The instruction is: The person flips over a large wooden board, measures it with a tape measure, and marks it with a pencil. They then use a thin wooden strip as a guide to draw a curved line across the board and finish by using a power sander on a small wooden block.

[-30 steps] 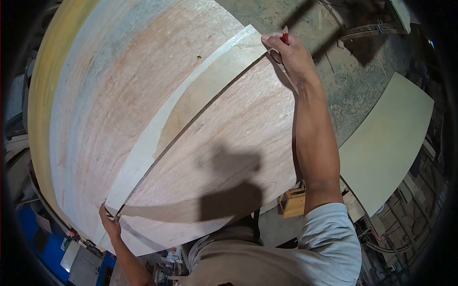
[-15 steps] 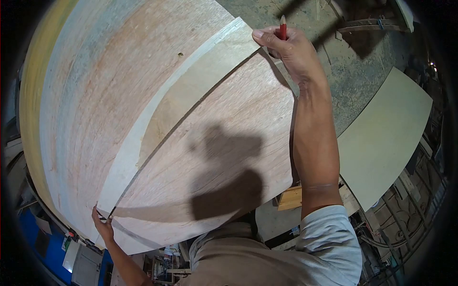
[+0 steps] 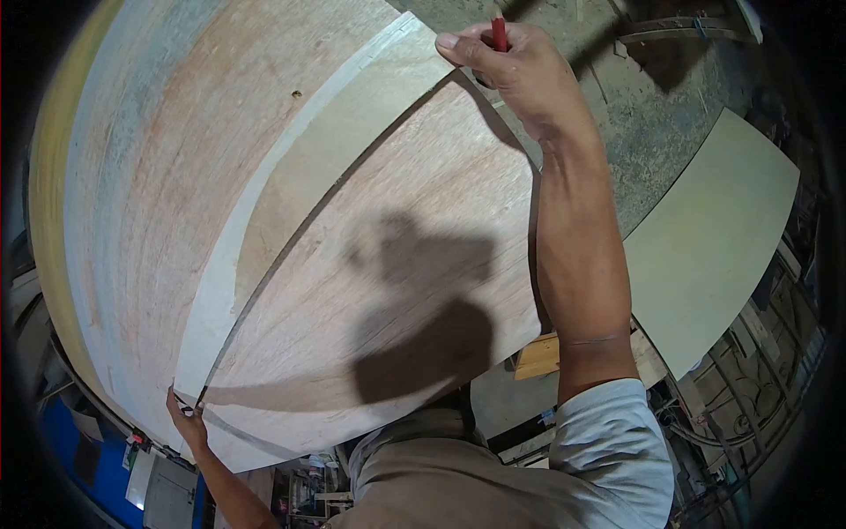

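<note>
A long pale strip of board (image 3: 300,167) lies diagonally across a large reddish plywood sheet (image 3: 414,220). At its upper end my right hand (image 3: 507,66) pinches the strip's corner between thumb and fingers, with a red pencil (image 3: 500,35) also held in that hand, tip up. My left hand (image 3: 189,423) is at the strip's lower end, at the lower left, with its fingers around the end and a small dark item by them that is too small to name. Shadows fall on the plywood below the strip.
To the right stands a pale green-grey panel (image 3: 718,238), with metal racks (image 3: 758,379) beside it. A small wooden piece (image 3: 538,357) lies under my right forearm. Blue material (image 3: 66,450) is at the lower left. The floor (image 3: 643,132) shows at the upper right.
My right hand and the strip's upper end have moved a little left and up in the view. My left hand has shifted slightly; both hands keep their hold.
</note>
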Available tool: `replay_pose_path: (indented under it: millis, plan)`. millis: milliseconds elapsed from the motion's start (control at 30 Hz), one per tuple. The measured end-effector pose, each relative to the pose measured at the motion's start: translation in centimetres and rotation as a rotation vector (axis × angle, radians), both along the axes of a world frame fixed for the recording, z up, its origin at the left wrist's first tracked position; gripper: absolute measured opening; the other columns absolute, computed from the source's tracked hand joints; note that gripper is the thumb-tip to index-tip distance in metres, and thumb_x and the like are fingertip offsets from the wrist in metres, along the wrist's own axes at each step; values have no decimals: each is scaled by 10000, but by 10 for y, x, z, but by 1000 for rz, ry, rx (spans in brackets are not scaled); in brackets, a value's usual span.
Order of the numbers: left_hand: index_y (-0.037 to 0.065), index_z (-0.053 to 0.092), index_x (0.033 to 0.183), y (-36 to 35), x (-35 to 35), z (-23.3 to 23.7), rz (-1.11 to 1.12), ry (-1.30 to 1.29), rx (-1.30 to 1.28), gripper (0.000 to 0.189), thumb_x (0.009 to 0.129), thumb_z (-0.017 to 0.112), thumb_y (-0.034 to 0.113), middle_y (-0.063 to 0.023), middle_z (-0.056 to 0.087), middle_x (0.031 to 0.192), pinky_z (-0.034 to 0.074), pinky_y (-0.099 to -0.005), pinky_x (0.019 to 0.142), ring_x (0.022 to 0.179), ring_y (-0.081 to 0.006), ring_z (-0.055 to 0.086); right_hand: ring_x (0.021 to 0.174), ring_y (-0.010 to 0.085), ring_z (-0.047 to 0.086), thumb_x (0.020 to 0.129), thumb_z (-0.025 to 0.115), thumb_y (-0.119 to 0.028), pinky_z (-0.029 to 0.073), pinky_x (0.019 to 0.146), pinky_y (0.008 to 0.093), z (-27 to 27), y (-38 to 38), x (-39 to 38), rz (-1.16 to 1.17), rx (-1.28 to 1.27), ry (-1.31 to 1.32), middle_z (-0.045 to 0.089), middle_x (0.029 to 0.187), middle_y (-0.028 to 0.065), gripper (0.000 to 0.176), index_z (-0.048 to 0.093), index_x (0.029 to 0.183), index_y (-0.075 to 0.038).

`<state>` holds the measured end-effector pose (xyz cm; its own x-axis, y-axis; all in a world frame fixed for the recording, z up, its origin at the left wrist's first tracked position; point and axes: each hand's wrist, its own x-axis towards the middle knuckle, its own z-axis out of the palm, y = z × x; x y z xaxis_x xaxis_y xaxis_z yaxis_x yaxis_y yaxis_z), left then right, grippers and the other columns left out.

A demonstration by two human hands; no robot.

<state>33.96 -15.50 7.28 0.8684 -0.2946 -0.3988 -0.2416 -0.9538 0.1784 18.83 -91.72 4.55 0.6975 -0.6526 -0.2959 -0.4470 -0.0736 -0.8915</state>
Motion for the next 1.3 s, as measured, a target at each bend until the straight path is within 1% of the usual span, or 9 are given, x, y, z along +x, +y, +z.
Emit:
replay_pose_path:
  millis: [167, 233, 433, 733, 800, 933, 1000, 1167, 1300]
  plan:
    - [24, 392, 1395, -2, 0, 0, -19, -13, 3, 840, 751, 763, 416, -186, 460, 1344, 411, -428, 1015, 1246, -355, 453, 778, 110, 553, 823, 738, -367, 411, 720, 254, 0, 2, 0, 23, -45, 1, 626, 794, 22, 337, 718, 916, -43]
    - [25, 391, 1397, 2, 1, -1, -40, -20, 5, 859, 744, 765, 438, -185, 459, 1342, 415, -428, 1012, 1243, -352, 455, 564, 98, 458, 863, 700, -173, 373, 526, 272, 20, 5, 9, -125, 270, 115, 536, 631, -26, 191, 628, 756, -32]
    - [31, 392, 1400, 0, 1, 0, -6, 14, -59, 875, 744, 755, 482, -177, 459, 1338, 439, -427, 982, 1238, -336, 462, 567, 64, 400, 893, 666, -149, 305, 490, 253, 11, 6, 9, -84, 318, -46, 480, 619, -46, 239, 581, 691, -55]
    - [55, 420, 1381, 10, 2, -7, -21, -35, 16, 738, 699, 683, -48, -147, 437, 1395, 437, -391, 979, 1243, -320, 467, 662, 70, 456, 916, 607, -118, 372, 576, 226, 72, 41, 28, -266, 94, 304, 521, 711, -16, 132, 603, 829, -19]
    - [66, 451, 1362, 47, 2, -26, -15, -76, -56, 726, 686, 662, -93, -138, 426, 1417, 414, -413, 1008, 1282, -306, 439, 844, 166, 611, 839, 693, -392, 466, 785, 317, -29, -24, -10, 87, -297, 18, 677, 867, 61, 401, 710, 1014, -32]
    - [110, 495, 1348, -25, -10, -6, 40, -73, -55, 745, 662, 742, -42, -115, 495, 1368, 343, -387, 1096, 1306, -319, 405, 1131, 210, 546, 904, 642, -355, 433, 908, 338, -54, -49, -23, -91, 16, 125, 593, 1206, 67, 438, 584, 1251, -94]
    - [117, 473, 1365, -22, -12, 1, -22, -185, -78, 818, 624, 812, 51, -134, 471, 1379, 350, -395, 1087, 1300, -323, 410, 1162, 249, 546, 890, 539, -56, 422, 989, 347, -122, -139, -52, 440, -541, 25, 576, 1248, 125, 443, 532, 1331, -100]
    - [122, 427, 1391, 79, -38, 22, 446, -331, -208, 700, 773, 748, 195, -159, 460, 1368, 366, -416, 1065, 1278, -338, 428, 1167, 241, 537, 911, 530, -136, 411, 986, 340, -75, -88, -39, 134, -511, 107, 575, 1280, 128, 408, 558, 1314, -79]
    - [106, 436, 1378, 155, -58, 9, 380, -400, -84, 654, 801, 726, 207, -161, 463, 1365, 373, -426, 1053, 1278, -345, 426, 1150, 197, 525, 928, 598, -343, 416, 937, 312, -85, -132, -38, 18, -285, 92, 592, 1245, 123, 478, 572, 1292, -34]
